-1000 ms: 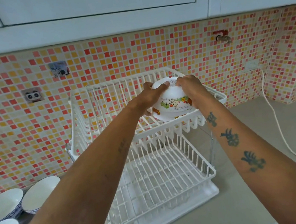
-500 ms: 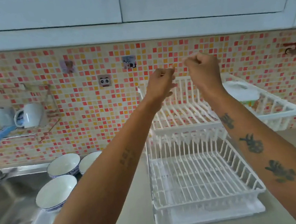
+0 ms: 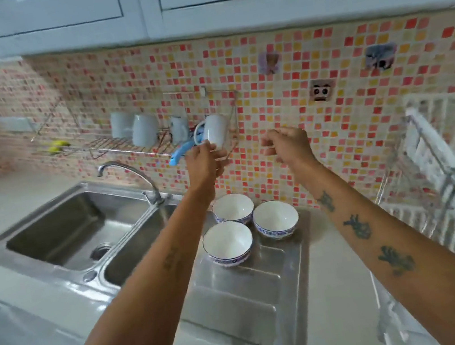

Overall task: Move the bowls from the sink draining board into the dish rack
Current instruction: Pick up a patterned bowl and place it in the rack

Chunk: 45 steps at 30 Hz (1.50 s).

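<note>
Three white bowls with blue patterned rims stand upright on the steel draining board [image 3: 240, 298]: a far one [image 3: 232, 208], a right one [image 3: 275, 217] and a near one [image 3: 228, 242]. My left hand [image 3: 202, 161] and my right hand [image 3: 287, 145] hover side by side above and behind them, in front of the tiled wall. Both hold nothing, with fingers loosely curled. The white two-tier dish rack [image 3: 454, 166] is blurred at the right edge.
A double steel sink [image 3: 74, 226] with a curved tap [image 3: 131, 172] lies to the left. A wire wall shelf [image 3: 139, 147] carries several white mugs and a blue-handled tool. White cupboards hang overhead. A plastic bag [image 3: 393, 325] lies at lower right.
One second ago both hands set a cartoon-printed bowl on the rack's upper tier. They let go of it and swung left, and the view now faces the draining board.
</note>
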### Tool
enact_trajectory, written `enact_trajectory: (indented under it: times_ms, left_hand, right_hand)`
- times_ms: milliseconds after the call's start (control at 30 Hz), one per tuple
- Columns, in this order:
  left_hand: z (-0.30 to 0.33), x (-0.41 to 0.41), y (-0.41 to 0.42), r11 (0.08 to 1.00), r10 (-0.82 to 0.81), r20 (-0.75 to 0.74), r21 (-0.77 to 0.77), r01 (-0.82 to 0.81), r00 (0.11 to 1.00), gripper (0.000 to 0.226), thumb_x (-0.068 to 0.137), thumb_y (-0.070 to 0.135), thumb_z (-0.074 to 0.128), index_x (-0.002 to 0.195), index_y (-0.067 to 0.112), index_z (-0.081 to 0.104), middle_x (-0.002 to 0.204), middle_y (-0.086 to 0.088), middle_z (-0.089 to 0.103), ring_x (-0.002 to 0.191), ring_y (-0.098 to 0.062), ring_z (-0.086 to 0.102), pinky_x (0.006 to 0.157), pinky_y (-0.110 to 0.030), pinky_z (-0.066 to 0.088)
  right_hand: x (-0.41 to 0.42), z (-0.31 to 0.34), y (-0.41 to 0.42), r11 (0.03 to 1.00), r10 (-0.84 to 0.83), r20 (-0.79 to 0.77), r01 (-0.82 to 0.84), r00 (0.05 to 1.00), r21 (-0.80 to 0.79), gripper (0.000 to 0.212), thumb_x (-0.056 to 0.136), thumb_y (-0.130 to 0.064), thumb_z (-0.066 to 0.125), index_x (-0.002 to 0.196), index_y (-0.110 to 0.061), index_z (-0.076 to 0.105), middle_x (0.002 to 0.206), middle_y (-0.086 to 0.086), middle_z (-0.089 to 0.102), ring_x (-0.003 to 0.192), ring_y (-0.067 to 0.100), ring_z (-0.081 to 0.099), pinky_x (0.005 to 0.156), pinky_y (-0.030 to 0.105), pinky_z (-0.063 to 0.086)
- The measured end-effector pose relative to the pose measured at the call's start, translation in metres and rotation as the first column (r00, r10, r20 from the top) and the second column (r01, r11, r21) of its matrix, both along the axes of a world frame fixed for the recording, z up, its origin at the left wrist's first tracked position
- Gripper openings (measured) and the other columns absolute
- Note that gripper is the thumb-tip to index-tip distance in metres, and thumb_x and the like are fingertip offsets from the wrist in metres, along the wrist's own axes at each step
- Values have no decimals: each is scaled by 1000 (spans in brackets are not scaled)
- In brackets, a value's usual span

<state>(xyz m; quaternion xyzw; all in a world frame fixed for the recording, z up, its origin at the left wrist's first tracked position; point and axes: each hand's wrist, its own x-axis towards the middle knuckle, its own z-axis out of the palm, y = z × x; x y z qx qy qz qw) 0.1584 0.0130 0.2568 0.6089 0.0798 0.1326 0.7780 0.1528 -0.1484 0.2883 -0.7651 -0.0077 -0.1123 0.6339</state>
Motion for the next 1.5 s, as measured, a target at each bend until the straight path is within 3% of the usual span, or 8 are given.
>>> enact_trajectory:
  times_ms: [167,333,467,600,833,1167,1300,1500]
  left_hand:
    - [-68,17,85,996,70,-279,72,-51,958,27,100,31,42,78,17,49,71,-4,56,58,-17,51,53,-23,35]
    - [-147,24,120,988,-28,-574,107,110,818,31,94,47,48,89,16,52,80,-7,54,65,-19,50,62,-26,38]
    - [-200,42,122,970,-151,-712,29,243,686,41,94,45,49,123,15,51,111,-7,49,91,-25,51,82,-36,42]
    - [-227,59,106,944,-222,-754,-9,328,618,34,95,40,51,120,18,47,105,-4,46,92,-25,48,88,-40,44]
    - [-245,79,86,929,-208,-759,44,367,618,20,96,23,49,112,11,50,92,-9,48,81,-24,51,73,-37,50]
    - [-258,76,80,922,-183,-744,97,376,642,39,91,-2,32,128,8,41,91,-10,51,57,-18,50,38,-23,51]
    - [-254,69,81,924,-243,-741,19,382,626,38,88,-10,31,121,5,44,72,-11,44,36,-15,49,59,-41,55]
    - [-217,53,72,948,-310,-725,-191,253,615,20,89,-7,37,87,8,50,85,-9,51,73,-25,53,93,-49,49]
  right_hand:
    - [49,-84,44,994,12,-330,-45,944,-95,28,82,-17,59,87,10,63,89,39,40,75,23,47,61,39,41]
    - [66,-149,65,973,-6,-640,-142,769,-180,29,91,-20,55,118,-10,49,88,11,54,71,25,50,61,37,47]
    - [76,-201,72,963,-25,-800,-199,600,-179,52,94,-26,51,141,-7,37,141,17,44,122,35,49,102,45,43]
    - [85,-233,78,975,-39,-845,-165,533,-149,53,92,-27,53,141,-14,38,148,10,40,133,31,41,100,44,40]
    - [97,-255,85,994,-36,-813,-66,581,-92,39,90,-11,59,127,-13,47,97,4,55,98,23,53,73,37,51]
    - [94,-278,88,995,-103,-724,66,682,-78,48,91,4,38,136,-12,45,137,11,52,100,20,47,77,28,43]
    - [85,-283,88,987,-151,-664,146,732,-64,50,88,6,37,133,-10,51,133,11,57,102,23,52,89,33,47]
    - [67,-244,80,962,-197,-552,269,811,53,47,85,11,35,120,-6,62,123,13,64,93,21,55,81,29,48]
